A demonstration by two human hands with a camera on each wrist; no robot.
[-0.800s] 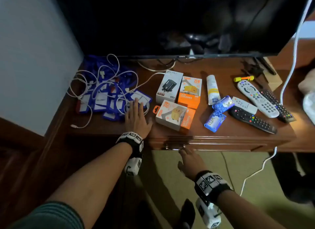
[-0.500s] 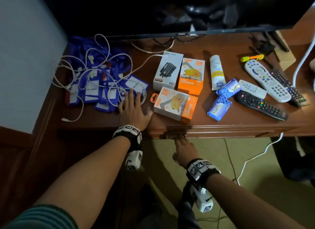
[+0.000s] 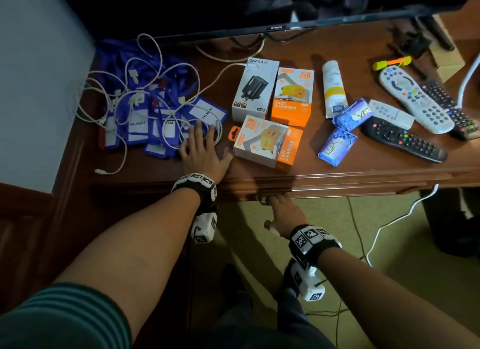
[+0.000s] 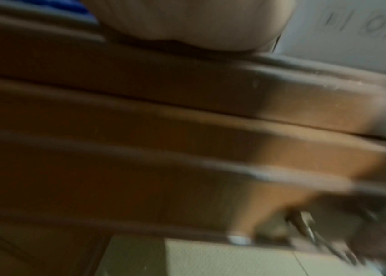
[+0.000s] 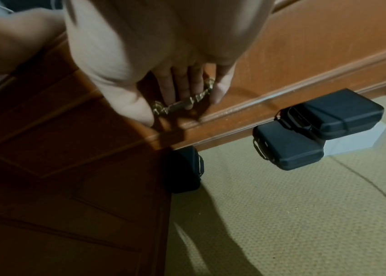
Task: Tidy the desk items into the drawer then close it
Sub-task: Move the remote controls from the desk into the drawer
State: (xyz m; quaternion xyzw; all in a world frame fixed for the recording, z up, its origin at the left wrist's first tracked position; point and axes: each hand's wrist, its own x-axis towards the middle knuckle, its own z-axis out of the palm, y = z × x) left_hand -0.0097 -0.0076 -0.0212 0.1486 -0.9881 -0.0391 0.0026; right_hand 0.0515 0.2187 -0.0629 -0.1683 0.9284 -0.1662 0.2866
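My left hand (image 3: 201, 151) lies flat and open on the desk top (image 3: 324, 174), fingertips on a pile of blue name badges (image 3: 145, 114) tangled with a white cable (image 3: 155, 70). Below the front edge, my right hand (image 3: 280, 208) reaches the closed drawer (image 5: 305, 56); its fingers (image 5: 180, 82) curl round the brass handle (image 5: 199, 97). On the desk lie three charger boxes (image 3: 268, 143), a white tube (image 3: 333, 88), two blue soap bars (image 3: 337, 146) and several remotes (image 3: 404, 139). The left wrist view is blurred and shows only the desk's edge (image 4: 187, 93).
A TV (image 3: 233, 8) stands along the back of the desk. A highlighter (image 3: 392, 62) lies at the far right. Black cases (image 5: 288, 149) sit on the carpet under the desk. A white cord (image 3: 389, 224) trails on the floor to the right.
My right hand has risen to the drawer front and its fingers have hooked the handle. The left hand stays flat on the desk. The head view has shifted closer.
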